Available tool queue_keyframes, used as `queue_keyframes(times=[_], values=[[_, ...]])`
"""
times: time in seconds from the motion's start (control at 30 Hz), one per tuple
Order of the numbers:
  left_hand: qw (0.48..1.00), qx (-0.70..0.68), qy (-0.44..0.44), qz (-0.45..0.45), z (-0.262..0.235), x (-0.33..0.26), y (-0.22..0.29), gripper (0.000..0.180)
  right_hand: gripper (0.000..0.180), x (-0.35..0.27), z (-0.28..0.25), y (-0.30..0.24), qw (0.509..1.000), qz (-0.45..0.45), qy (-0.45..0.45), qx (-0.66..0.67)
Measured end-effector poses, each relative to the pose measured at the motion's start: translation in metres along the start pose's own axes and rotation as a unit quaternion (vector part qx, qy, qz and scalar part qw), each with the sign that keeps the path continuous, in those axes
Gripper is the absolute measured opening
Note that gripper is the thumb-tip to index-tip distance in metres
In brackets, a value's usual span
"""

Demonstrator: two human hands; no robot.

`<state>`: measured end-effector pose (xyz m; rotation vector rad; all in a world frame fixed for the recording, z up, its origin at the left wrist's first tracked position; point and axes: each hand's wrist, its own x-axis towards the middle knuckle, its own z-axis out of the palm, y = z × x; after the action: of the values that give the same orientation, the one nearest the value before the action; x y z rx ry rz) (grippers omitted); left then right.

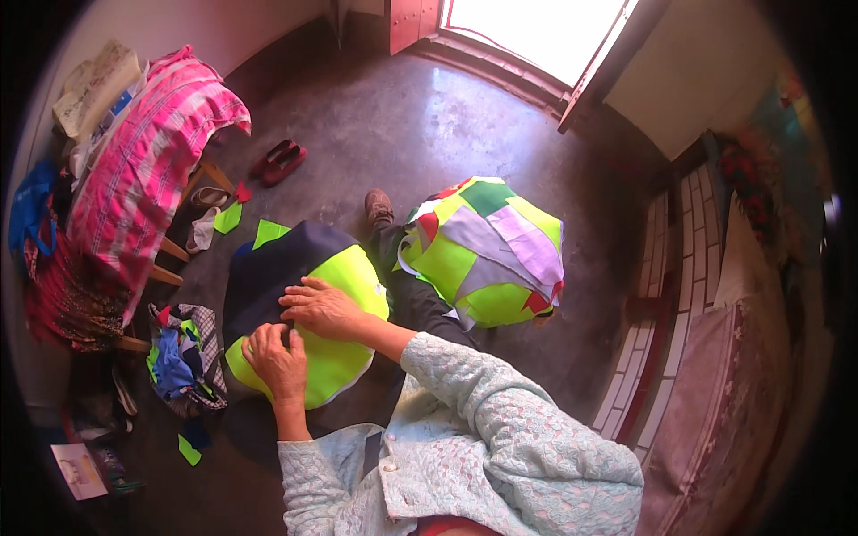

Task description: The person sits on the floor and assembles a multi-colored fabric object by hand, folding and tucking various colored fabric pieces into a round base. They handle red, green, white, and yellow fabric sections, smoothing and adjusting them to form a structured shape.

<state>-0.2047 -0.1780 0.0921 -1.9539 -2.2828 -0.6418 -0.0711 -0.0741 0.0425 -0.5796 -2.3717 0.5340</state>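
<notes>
A round padded piece point(344, 366) covered in navy and bright yellow-green fabric lies in front of me, over my lap. My right hand point(323, 309) rests on its top with the fingers stretched out over the navy part. Just below it, my left hand point(275, 361) presses on the yellow-green fabric with bent fingers, their tips turned down. What those fingertips pinch, if anything, is hidden. To the right stands a second rounded piece point(483, 255), covered in patches of yellow-green, grey, lilac, green and red cloth.
A pink checked cloth point(147, 179) drapes over wooden furniture at the left. Beneath it are a bag of fabric scraps point(186, 357) and red shoes point(279, 161). Green scraps point(270, 233) lie about. An open doorway point(536, 40) is at the far side, and a brick-patterned ledge point(661, 313) runs along the right.
</notes>
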Motion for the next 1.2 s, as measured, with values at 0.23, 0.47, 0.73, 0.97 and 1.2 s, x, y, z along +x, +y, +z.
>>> queue_keyframes(times=[0.23, 0.47, 0.73, 0.97, 1.2], values=[[0.984, 0.173, 0.002, -0.029, 0.043, 0.001, -0.038, 0.050, 0.027, 0.002, -0.002, -0.003, 1.000, 0.008, -0.025, -0.008], [0.986, 0.162, -0.004, -0.034, 0.042, -0.001, -0.034, 0.053, 0.032, 0.032, -0.028, -0.032, 0.972, 0.189, -0.117, 0.081], [0.986, 0.150, -0.037, -0.066, 0.039, 0.003, -0.028, 0.057, 0.052, 0.069, 0.025, 0.000, 0.987, 0.029, -0.134, -0.086], [0.988, 0.143, -0.018, -0.051, 0.036, 0.002, -0.025, 0.054, 0.055, 0.047, 0.002, 0.034, 0.979, 0.082, -0.057, -0.176], [0.989, 0.139, -0.015, -0.058, 0.039, 0.002, -0.027, 0.054, 0.058, 0.011, -0.036, 0.046, 0.958, 0.268, -0.050, -0.089]])
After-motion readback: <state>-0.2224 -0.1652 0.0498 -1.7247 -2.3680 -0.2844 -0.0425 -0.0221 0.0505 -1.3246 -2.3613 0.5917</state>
